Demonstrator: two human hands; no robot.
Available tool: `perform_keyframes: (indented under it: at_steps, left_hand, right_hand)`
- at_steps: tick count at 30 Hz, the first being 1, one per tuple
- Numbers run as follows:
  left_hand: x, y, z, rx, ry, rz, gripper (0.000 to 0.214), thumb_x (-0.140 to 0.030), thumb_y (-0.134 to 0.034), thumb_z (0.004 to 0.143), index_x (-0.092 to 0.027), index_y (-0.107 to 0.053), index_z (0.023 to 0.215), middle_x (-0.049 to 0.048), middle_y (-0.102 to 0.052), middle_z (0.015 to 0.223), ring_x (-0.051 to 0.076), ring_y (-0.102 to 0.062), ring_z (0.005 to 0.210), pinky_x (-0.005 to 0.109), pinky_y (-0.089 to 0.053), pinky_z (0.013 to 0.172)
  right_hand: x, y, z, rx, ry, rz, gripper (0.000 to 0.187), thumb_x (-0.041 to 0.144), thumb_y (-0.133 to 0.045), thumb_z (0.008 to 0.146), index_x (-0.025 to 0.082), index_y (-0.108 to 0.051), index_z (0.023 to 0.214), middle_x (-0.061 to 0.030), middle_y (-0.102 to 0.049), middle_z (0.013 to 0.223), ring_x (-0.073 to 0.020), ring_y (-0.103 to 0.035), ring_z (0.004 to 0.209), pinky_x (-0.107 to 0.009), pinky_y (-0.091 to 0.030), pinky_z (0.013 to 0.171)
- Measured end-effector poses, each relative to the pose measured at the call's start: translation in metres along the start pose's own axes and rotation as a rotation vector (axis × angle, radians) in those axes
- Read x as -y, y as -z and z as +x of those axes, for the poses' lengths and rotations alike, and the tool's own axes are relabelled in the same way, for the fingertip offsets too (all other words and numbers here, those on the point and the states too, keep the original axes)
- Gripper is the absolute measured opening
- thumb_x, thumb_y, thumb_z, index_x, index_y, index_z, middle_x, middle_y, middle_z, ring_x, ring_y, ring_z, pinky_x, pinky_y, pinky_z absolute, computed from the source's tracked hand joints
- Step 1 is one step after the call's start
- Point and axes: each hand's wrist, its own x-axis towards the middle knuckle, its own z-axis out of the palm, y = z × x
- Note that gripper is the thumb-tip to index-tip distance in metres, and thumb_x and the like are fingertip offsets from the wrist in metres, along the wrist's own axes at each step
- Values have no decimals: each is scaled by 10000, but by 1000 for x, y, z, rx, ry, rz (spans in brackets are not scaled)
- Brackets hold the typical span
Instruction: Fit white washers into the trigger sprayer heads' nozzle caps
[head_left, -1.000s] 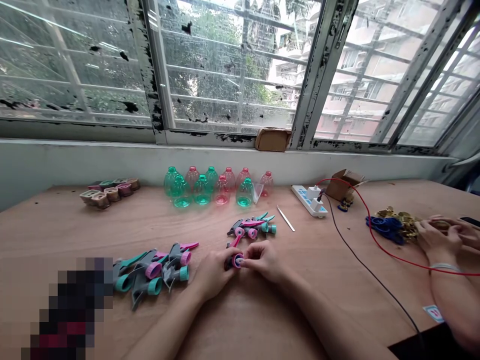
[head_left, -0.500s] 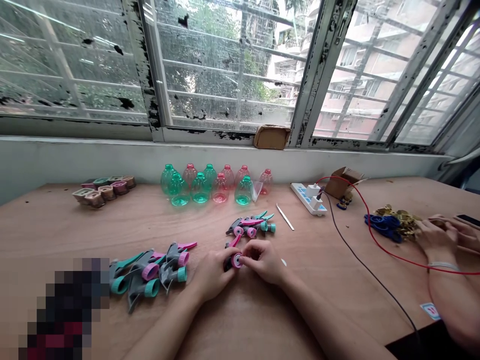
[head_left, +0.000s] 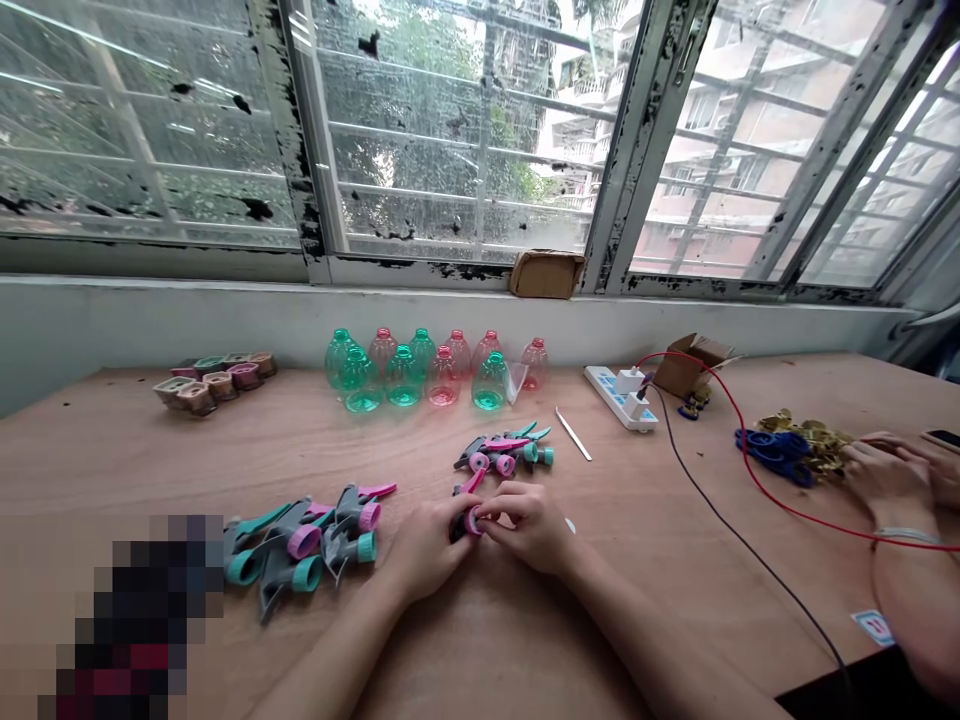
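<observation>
Past our fingers [head_left: 517,505], we note green and pink plastic bottles [head_left: 403,378] in rows; farther right of fingers, metal tweezers [head_left: 573,434], white power strip [head_left: 613,395], cardboard box [head_left: 679,370], red cable [head_left: 765,488].

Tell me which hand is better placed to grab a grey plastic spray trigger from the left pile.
Left, probably: the left hand is nearer that pile of grey plastic spray triggers, while the right hand is farther off, past the pink-collared trigger both hands hold.
</observation>
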Motion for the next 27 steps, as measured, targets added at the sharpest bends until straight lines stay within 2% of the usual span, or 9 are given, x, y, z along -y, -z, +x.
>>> perform_keyframes:
  at_steps: [13,19,27]
  left_hand:
    - [-5,2,0,15,4,-16,404,-128,-540,769,-263,-662,1129,3,-725,995,196,-648,900,240,-444,714]
    - [-4,1,-1,6,-4,-30,400,-127,-540,781,-285,-660,1128,-14,-727,970,185,-653,874,230,-441,705]
    - [-4,1,-1,7,6,-21,377,-139,-550,775,-273,-663,1109,-7,-733,963,193,-660,880,237,-442,710]
  right_hand:
    - [4,3,1,70,-52,-9,146,201,-651,800,241,-760,889,-13,-664,734,-116,-574,609,-222,-419,581]
    - [3,1,1,34,-75,33,147,175,-672,774,230,-767,872,-1,-650,701,-100,-542,576,-209,-401,554]
    - [3,2,0,23,-58,-49,112,202,-688,769,239,-769,838,0,-648,678,-102,-536,559,-219,-387,538]
